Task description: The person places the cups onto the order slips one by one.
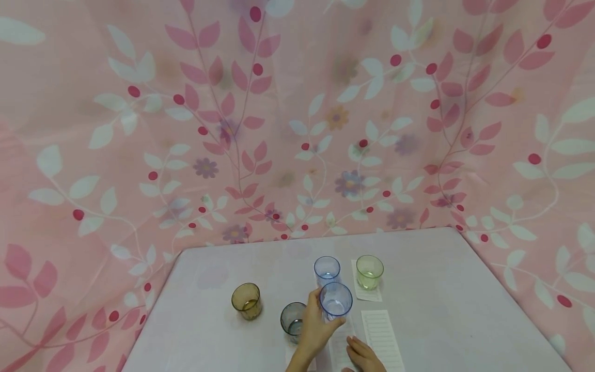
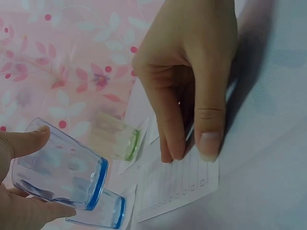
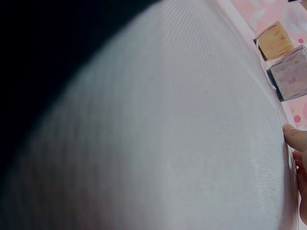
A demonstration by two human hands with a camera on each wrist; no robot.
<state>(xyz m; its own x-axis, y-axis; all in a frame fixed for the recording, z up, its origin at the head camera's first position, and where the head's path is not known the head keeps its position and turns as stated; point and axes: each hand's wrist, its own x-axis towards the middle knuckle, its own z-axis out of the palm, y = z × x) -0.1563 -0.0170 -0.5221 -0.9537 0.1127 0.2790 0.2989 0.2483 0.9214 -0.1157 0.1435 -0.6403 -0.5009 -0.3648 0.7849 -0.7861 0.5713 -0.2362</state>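
My left hand (image 1: 317, 328) grips a clear blue glass (image 1: 335, 299), thumb on its near side and fingers on the far side. In the left wrist view this blue glass (image 2: 62, 165) is tilted, with its thick blue base toward the table. Behind it in the head view stands a second blue glass (image 1: 327, 267). My right hand (image 1: 364, 356) is low over the white printed paper strips, its fingertips close to the paper (image 1: 341, 349). Its bent fingers and thumb stand apart in the left wrist view, with a lined paper strip (image 2: 177, 191) behind them.
A green glass (image 1: 370, 271) stands on a paper strip at the back right. A grey glass (image 1: 293, 320) is left of my left hand; an amber glass (image 1: 247, 300) is farther left. Another lined strip (image 1: 383, 338) lies at the right. A pink patterned backdrop (image 1: 288, 129) rises behind the table.
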